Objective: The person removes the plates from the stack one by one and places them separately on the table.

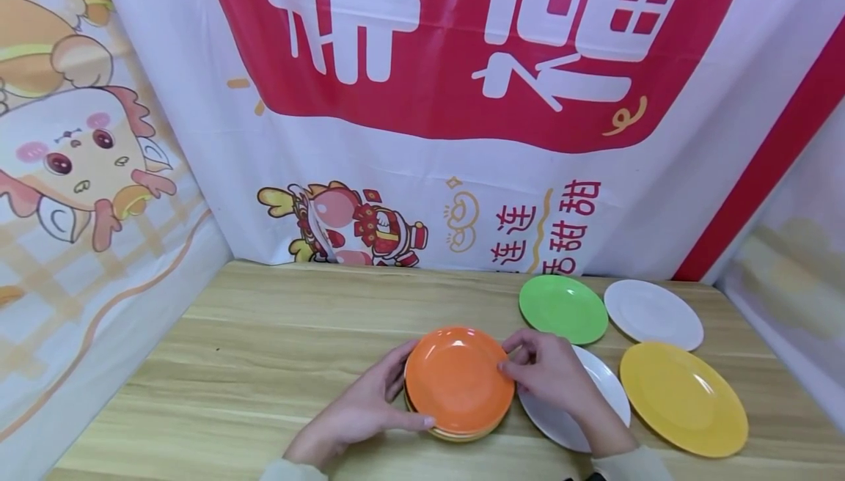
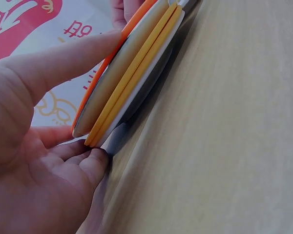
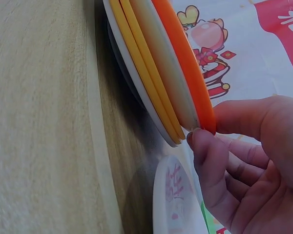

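Observation:
An orange plate (image 1: 458, 380) tops a small stack of plates in front of me. Beneath it, the left wrist view shows a cream plate (image 2: 121, 70), two yellow plates (image 2: 134, 73) and a white plate (image 2: 151, 68). My left hand (image 1: 370, 404) grips the stack's left side, thumb over the orange rim and fingers curled at the lower edges. On the right side, my right hand (image 1: 554, 371) pinches the rims of the orange and cream plates between thumb and index finger. A gap shows between the cream plate and the yellow ones in the right wrist view.
Right of the stack, a white plate (image 1: 601, 378) lies partly under my right forearm. Behind and beside it are a green plate (image 1: 563, 309), another white plate (image 1: 653, 314) and a yellow plate (image 1: 683, 399). A printed cloth (image 1: 422, 158) hangs along the wooden table's (image 1: 297, 320) back edge.

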Motion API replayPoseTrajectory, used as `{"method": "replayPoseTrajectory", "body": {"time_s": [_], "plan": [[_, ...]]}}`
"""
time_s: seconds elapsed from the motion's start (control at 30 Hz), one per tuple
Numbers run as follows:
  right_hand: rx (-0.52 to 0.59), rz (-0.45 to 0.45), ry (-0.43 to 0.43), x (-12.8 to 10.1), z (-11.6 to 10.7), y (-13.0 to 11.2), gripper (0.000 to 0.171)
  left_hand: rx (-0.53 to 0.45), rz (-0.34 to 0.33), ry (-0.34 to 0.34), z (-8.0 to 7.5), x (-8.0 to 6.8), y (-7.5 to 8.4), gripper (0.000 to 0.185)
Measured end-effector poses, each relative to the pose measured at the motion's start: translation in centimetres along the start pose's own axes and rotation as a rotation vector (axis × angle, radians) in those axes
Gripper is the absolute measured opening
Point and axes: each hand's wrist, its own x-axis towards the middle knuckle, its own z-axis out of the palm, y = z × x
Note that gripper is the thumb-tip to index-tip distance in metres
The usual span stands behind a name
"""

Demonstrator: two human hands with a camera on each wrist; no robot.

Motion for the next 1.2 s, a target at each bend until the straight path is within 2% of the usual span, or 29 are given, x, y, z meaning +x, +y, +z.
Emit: {"method": "replayPoseTrajectory", "body": {"time_s": [0.27,0.47,1.0,1.2], "plan": [[0.019,0.056,0.021,0.08,0.29,-0.14,0.019,-0.026,0.024,0.002,0.29,0.25,-0.15,0.111],[0.028,0.073,0.018,-0.05,0.40,-0.10,0.016,-0.012,0.008,0.018,0.43,0.14,-0.27,0.111],[0.010,0.033,0.006,0.37,-0.36,0.29,0.016,0.057,0.003,0.049,0.35,0.73,0.02,0.109],[0.012,0.045,-0.006,0.20,-0.14,0.40,0.017,0.059,-0.014,0.047,0.29,0.46,-0.11,0.108]]}}
